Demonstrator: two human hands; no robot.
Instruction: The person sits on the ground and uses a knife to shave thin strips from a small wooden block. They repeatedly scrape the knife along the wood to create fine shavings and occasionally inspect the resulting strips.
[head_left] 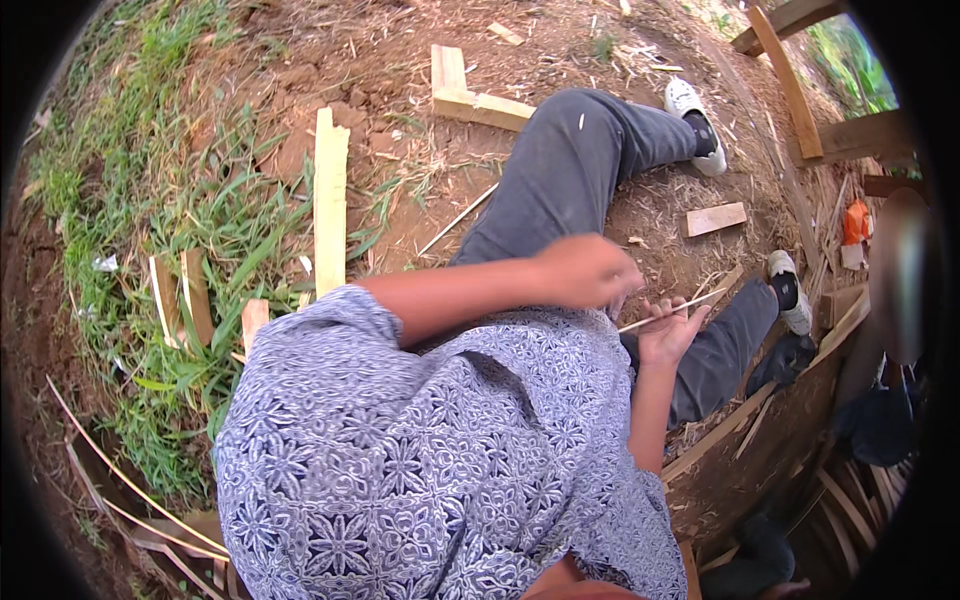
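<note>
My right hand (667, 335) is closed round a thin pale wooden stick (700, 299), which lies slanted across its fingers. Just left of it, my left hand (588, 271) is curled and blurred by motion. Its fingers bend down near the lower end of the stick. Whatever it grips, if anything, is hidden. Both hands are above my lap, between my spread legs in dark grey trousers (560, 160). My patterned blue and white shirt (430, 440) fills the lower middle.
Sawn wood offcuts (330, 200) lie on the reddish soil and grass (240, 200) at left. A short block (716, 219) lies between my feet. Wooden beams (860, 138) stand at far right, near an orange item (856, 222). A plank (760, 450) runs along my right side.
</note>
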